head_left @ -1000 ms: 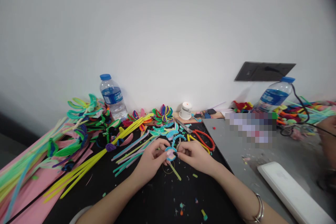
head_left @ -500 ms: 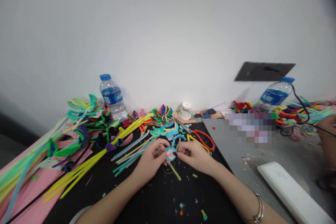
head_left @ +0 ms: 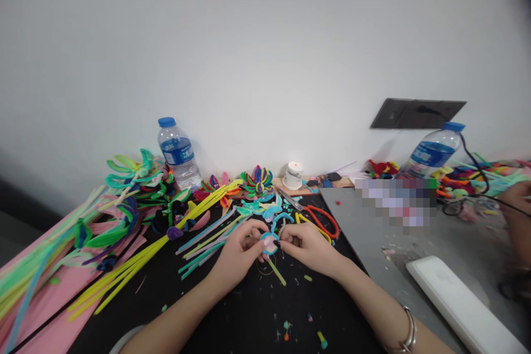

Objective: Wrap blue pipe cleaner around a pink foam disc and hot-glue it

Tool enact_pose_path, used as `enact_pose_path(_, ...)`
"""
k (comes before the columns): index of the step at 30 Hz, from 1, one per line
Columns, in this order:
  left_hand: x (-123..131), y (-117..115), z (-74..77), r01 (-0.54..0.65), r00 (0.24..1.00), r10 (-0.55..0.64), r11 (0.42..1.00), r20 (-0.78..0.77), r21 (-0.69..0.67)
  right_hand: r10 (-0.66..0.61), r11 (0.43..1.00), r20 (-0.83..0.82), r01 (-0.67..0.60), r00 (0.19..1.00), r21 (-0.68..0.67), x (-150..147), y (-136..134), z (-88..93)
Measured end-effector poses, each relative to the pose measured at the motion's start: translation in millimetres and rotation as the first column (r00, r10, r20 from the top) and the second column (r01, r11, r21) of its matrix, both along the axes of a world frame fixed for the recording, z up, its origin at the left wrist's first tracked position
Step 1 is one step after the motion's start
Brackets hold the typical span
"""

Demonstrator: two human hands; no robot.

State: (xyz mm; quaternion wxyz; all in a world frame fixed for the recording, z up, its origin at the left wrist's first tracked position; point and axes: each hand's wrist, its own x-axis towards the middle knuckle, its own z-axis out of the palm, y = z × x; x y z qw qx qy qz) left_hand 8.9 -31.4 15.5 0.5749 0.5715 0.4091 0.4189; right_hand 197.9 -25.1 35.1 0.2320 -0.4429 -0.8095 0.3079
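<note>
Between my two hands is a small round piece of pipe cleaner [head_left: 270,243], blue around its edge and pale pink in the middle. My left hand [head_left: 239,250] pinches its left side with thumb and fingers. On its right side, the fingertips of my right hand [head_left: 306,243] press together against it. A yellow-green stem [head_left: 277,272] slants down below the piece. Just behind it curves a light blue pipe cleaner [head_left: 281,218]. Loose blue, green and lilac pipe cleaners [head_left: 207,243] lie left of my left hand.
Red-handled scissors [head_left: 321,220] lie behind my right hand. Finished pipe-cleaner flowers [head_left: 257,180] and a white cup [head_left: 292,176] stand near the wall. Bottles stand left [head_left: 178,152] and right [head_left: 433,149]. A white case [head_left: 460,301] lies at right, near another person's hand [head_left: 516,199].
</note>
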Motion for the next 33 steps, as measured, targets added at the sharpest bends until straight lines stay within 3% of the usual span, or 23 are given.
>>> enact_pose_path(33,1.4,-0.6,2.6,-0.002,1.0,0.002,1.0,0.019,-0.014,0.018,1.0,0.002,-0.018,1.0,-0.015,-0.8,-0.4,-1.1)
